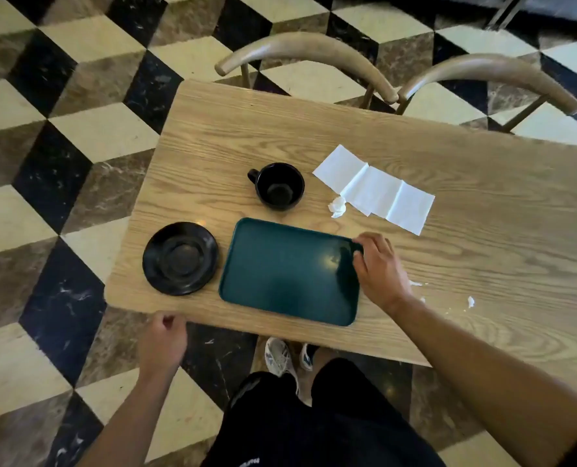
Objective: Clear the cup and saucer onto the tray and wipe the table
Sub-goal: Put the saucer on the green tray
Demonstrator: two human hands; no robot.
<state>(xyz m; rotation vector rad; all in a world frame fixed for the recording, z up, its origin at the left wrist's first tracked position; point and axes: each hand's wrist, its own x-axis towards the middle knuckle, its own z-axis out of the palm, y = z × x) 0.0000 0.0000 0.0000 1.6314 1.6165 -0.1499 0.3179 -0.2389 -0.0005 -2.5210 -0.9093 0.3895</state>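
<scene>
Closest to us, our left hand [161,342] curls loosely at the bench [482,197] edge, holding nothing. Saucer [180,258] sits left, beside the empty green tray [288,273]; cup [279,186] stands behind. Our right hand's [379,269] grip pinches the tray's corner. Napkin [376,190] lies beyond.
</scene>
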